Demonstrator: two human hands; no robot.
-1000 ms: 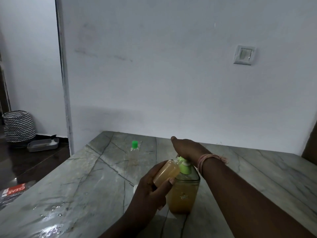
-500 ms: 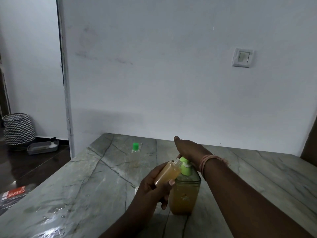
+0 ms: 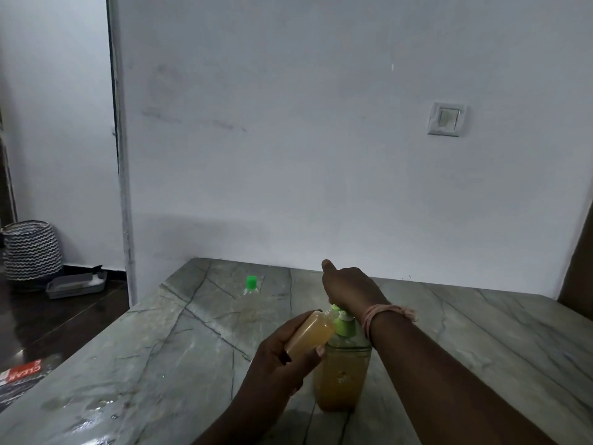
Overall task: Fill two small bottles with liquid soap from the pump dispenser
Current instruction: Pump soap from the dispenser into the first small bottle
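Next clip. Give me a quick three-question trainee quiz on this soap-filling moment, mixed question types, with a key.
1. True or false: the left hand holds the small bottle tilted toward the pump dispenser nozzle.
2. Which hand presses the pump head? A. left B. right C. neither
3. What colour is the cap of the second bottle on the table?

Key: 1 true; 2 B; 3 green.

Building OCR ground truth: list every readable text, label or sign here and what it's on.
"CLEAR", seen upside down, white on red: on the flat packet on the floor at the left edge.
Pump dispenser: a small mark on its front, too blurred to read.
Small bottle, wall switch: no text visible.
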